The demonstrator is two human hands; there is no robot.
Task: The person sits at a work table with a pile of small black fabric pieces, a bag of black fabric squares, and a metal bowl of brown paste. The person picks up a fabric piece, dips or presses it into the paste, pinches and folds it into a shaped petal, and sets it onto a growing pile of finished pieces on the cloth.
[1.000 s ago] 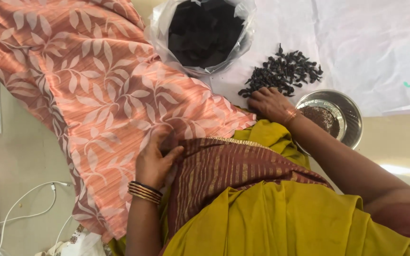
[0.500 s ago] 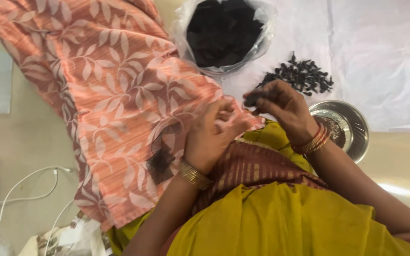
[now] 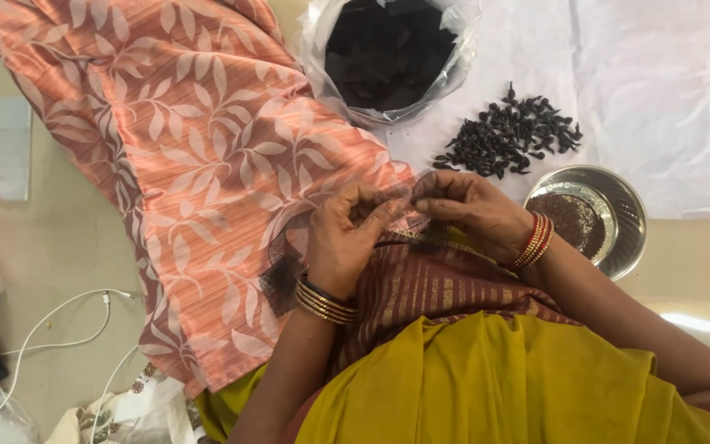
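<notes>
Mid-frame, left hand (image 3: 343,238) and right hand (image 3: 470,210) meet, each grip pinched narrow on a thin black net piece (image 3: 408,210); steel bowl (image 3: 618,214) right; dark pods (image 3: 511,136) above.

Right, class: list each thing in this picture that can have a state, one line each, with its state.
Plastic bag: open, full of dark pieces.
Steel bowl: upright, partly filled with dark bits.
Dark pods: loose heap on white sheet.
Left hand: fingers pinched together.
Right hand: fingers pinched together.
Peach leaf-print cloth: spread out.
</notes>
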